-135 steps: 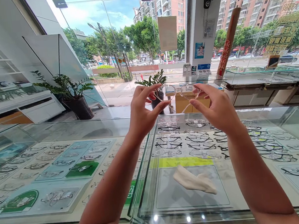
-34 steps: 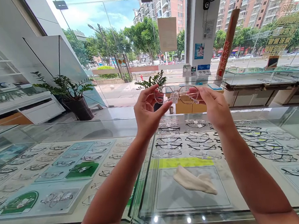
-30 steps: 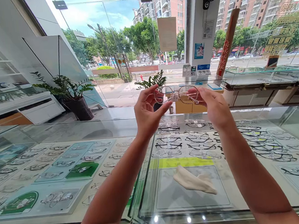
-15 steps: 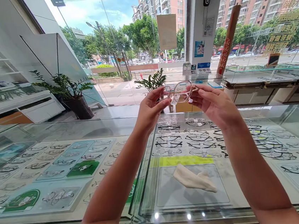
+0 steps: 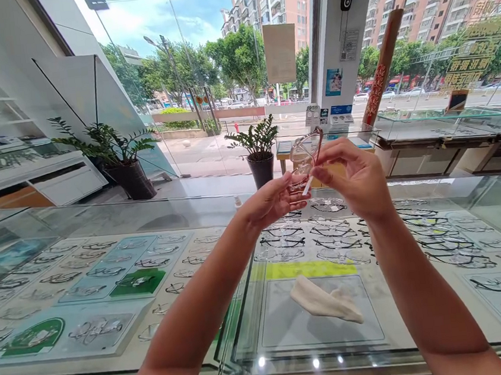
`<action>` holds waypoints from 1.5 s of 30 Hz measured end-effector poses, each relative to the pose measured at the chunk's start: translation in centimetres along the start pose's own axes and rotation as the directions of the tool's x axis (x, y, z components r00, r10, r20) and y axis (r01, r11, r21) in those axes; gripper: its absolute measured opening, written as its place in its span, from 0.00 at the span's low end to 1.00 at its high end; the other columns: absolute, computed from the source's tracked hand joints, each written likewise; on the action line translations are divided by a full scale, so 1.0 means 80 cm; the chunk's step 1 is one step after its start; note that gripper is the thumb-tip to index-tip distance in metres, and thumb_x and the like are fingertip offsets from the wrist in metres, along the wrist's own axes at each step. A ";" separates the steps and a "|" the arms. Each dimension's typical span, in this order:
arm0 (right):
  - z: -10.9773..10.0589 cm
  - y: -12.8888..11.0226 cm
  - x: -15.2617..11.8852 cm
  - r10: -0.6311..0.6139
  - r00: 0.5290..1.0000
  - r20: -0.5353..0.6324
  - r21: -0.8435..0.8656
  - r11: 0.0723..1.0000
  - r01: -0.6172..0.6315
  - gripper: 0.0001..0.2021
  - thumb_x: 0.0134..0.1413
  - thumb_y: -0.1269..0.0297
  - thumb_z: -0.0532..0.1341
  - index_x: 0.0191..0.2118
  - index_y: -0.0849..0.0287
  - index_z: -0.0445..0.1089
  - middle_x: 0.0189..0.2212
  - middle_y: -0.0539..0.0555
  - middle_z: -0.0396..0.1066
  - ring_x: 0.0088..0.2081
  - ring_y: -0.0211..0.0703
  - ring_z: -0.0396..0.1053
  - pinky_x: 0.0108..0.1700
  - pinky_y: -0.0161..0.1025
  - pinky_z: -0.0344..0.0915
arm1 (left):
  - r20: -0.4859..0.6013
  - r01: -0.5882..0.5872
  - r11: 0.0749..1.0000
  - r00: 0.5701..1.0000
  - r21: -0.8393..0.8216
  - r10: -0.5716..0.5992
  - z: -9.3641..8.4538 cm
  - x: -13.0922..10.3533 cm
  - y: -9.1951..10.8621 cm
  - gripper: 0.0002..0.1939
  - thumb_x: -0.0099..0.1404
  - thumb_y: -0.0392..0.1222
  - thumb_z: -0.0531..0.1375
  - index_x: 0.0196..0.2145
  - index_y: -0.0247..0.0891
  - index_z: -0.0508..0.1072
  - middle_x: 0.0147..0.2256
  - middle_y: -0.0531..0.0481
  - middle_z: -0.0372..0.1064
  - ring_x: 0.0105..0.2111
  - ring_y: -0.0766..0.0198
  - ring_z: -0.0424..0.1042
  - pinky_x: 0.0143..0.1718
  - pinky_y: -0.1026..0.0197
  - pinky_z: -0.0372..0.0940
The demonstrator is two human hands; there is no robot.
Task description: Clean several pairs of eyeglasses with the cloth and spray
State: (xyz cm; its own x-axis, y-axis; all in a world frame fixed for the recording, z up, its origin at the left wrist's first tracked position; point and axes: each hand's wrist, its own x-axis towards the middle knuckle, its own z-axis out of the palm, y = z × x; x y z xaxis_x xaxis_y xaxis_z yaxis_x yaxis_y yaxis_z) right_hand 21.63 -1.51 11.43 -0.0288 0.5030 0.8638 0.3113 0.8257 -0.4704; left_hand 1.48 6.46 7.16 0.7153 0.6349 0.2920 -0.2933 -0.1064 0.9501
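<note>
A pair of clear-lensed eyeglasses (image 5: 306, 150) is held up over the far side of the glass counter, tilted nearly upright, with a small white tag hanging from it. My right hand (image 5: 352, 174) pinches the frame from the right between thumb and fingers. Just below and left of the lenses, my left hand (image 5: 274, 200) is palm up with its fingers apart, touching or very near the lower rim. A crumpled beige cloth (image 5: 325, 302) lies on a grey mat (image 5: 283, 327) on the counter below.
Many eyeglasses lie in rows inside the glass display case (image 5: 161, 364) on both sides. Potted plants (image 5: 260, 165) stand beyond the counter, before a large window. Another display counter (image 5: 433, 132) is at the back right.
The glasses have turned from facing level to nearly upright. My left hand has dropped and opened beneath them, while my right hand has shifted its hold inward.
</note>
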 end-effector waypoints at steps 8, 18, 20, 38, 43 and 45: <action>-0.006 0.011 0.000 0.176 0.976 0.126 0.102 0.977 -0.189 0.17 0.58 0.44 0.74 0.44 0.50 0.82 0.46 0.53 0.82 0.51 0.51 0.78 0.56 0.53 0.73 | 0.107 0.138 0.978 0.987 -0.158 -0.122 -0.004 -0.005 -0.007 0.28 0.63 0.70 0.68 0.44 0.42 0.82 0.43 0.43 0.80 0.41 0.59 0.79 0.48 0.55 0.72; -0.003 0.011 0.001 0.099 0.990 0.097 0.162 0.980 -0.114 0.11 0.61 0.50 0.73 0.35 0.51 0.81 0.42 0.53 0.80 0.50 0.49 0.77 0.60 0.54 0.71 | 0.182 0.293 0.918 0.951 -0.266 -0.251 0.010 -0.006 -0.004 0.33 0.70 0.71 0.62 0.47 0.35 0.81 0.40 0.43 0.79 0.40 0.62 0.76 0.49 0.58 0.68; -0.004 0.014 0.002 0.131 0.982 0.133 0.199 0.968 -0.156 0.12 0.59 0.49 0.74 0.36 0.51 0.80 0.44 0.53 0.81 0.52 0.49 0.78 0.61 0.54 0.71 | 0.202 0.345 0.892 0.934 -0.292 -0.295 0.013 -0.006 -0.003 0.35 0.71 0.73 0.58 0.45 0.35 0.81 0.39 0.44 0.78 0.39 0.63 0.76 0.50 0.58 0.68; -0.041 0.043 0.003 0.421 0.835 0.354 0.108 0.869 -0.484 0.15 0.55 0.47 0.75 0.39 0.53 0.81 0.38 0.53 0.81 0.41 0.45 0.74 0.49 0.47 0.70 | -0.355 0.358 0.733 0.920 0.579 -0.169 -0.016 -0.011 0.027 0.34 0.70 0.73 0.55 0.45 0.37 0.77 0.47 0.38 0.79 0.45 0.54 0.78 0.46 0.54 0.68; -0.068 0.073 0.007 0.517 0.769 0.377 -0.328 0.851 -0.411 0.18 0.61 0.45 0.68 0.38 0.56 0.79 0.36 0.55 0.80 0.38 0.46 0.73 0.44 0.47 0.67 | -0.452 0.436 0.277 0.892 0.856 -0.007 -0.025 -0.027 0.055 0.29 0.72 0.68 0.51 0.35 0.39 0.75 0.36 0.42 0.79 0.37 0.52 0.76 0.37 0.54 0.62; -0.079 0.083 0.015 0.539 0.741 0.400 -0.503 0.805 -0.314 0.18 0.62 0.44 0.66 0.38 0.56 0.79 0.37 0.56 0.81 0.38 0.47 0.73 0.43 0.47 0.65 | -0.412 0.414 0.238 0.909 0.878 -0.062 -0.016 -0.032 0.064 0.28 0.72 0.67 0.52 0.36 0.40 0.76 0.37 0.42 0.80 0.37 0.52 0.77 0.36 0.55 0.61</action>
State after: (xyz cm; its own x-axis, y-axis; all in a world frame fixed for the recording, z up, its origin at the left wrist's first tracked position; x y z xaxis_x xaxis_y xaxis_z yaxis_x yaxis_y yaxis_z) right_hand 29.67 2.98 10.51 -0.2334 0.9202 0.3144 0.7377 0.3782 -0.5592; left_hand -2.62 5.26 11.14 0.4071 0.8991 0.1609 0.7839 -0.4344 0.4436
